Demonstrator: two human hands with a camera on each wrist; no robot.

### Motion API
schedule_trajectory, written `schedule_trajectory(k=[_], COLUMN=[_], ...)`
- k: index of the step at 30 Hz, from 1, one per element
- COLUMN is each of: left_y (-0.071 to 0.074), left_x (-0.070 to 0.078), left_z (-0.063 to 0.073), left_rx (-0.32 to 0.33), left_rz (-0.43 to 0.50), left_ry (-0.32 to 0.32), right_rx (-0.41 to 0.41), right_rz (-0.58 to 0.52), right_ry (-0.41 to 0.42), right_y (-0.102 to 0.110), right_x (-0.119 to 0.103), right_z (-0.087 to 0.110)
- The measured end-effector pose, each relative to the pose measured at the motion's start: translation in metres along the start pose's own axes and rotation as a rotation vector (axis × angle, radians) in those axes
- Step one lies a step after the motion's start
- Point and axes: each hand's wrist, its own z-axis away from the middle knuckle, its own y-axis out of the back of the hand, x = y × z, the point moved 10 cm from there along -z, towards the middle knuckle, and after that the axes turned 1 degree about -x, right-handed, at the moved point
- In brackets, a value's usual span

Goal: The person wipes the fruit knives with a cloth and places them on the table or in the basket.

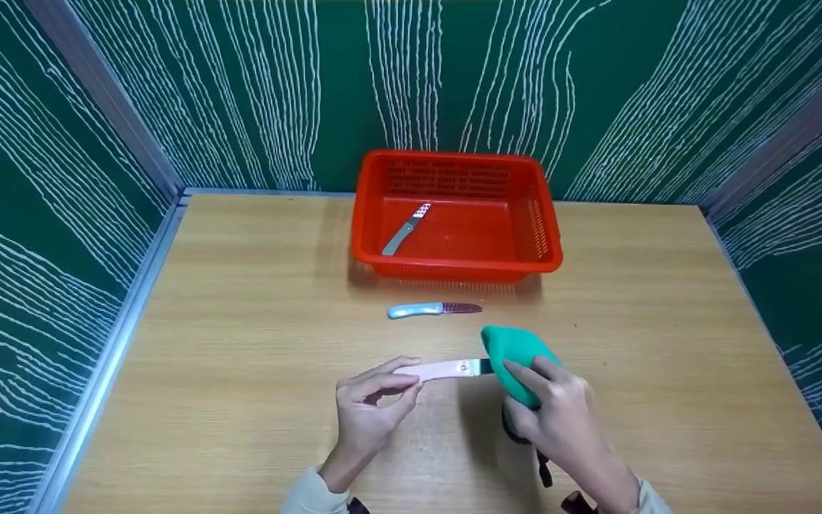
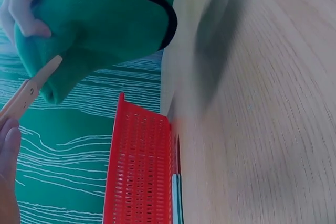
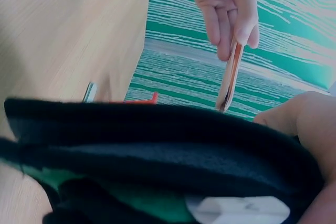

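Note:
My left hand (image 1: 375, 403) pinches the pale pink handle of a small knife (image 1: 441, 370) between thumb and fingers, the blade pointing right. A soft green cloth pouch (image 1: 518, 348) with black trim is gripped by my right hand (image 1: 561, 410), above the table. In the head view the pouch hides most of the blade. The left wrist view shows the knife (image 2: 25, 97) against the green cloth (image 2: 105, 27); whether they touch, I cannot tell. The pouch's black-edged mouth (image 3: 157, 124) and a white tag (image 3: 239, 209) appear in the right wrist view.
A blue-handled knife (image 1: 418, 310) lies on the wooden table (image 1: 240, 357), in front of a red plastic basket (image 1: 454, 267). Inside that basket rests a grey-handled knife (image 1: 402, 235). Green walls with white wavy lines (image 1: 404, 71) enclose the table at the back and sides.

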Motion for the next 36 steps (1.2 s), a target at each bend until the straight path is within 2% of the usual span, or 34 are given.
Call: schedule_trajectory(k=[3, 7, 10, 17, 23, 31, 36], left_y=[0.004, 0.007, 0.009, 0.007, 0.007, 0.002, -0.003], left_x=[-0.01, -0.011, -0.009, 0.009, 0.009, 0.008, 0.008], left_z=[0.006, 0.007, 0.006, -0.005, -0.006, -0.005, -0.006], left_rx=[-0.007, -0.001, 0.007, 0.005, 0.006, -0.006, -0.007], left_rz=[-0.003, -0.012, -0.023, -0.069, -0.092, -0.11, -0.118], left_ry=[-0.007, 0.002, 0.003, 0.009, 0.025, 0.026, 0.028], right_rx=[0.004, 0.007, 0.015, 0.064, 0.142, 0.242, 0.231], right_rz=[0.003, 0.011, 0.016, 0.002, -0.053, -0.142, -0.187], right_ry=[-0.014, -0.033, -0.051, -0.102, -0.156, -0.157, -0.145], right_y=[0.002, 0.005, 0.009, 0.022, 0.04, 0.06, 0.056], right_x=[0.006, 0.014, 0.021, 0.037, 0.045, 0.038, 0.025], right_z=[0.001, 0.002, 0.003, 0.006, 0.007, 0.002, 0.001])
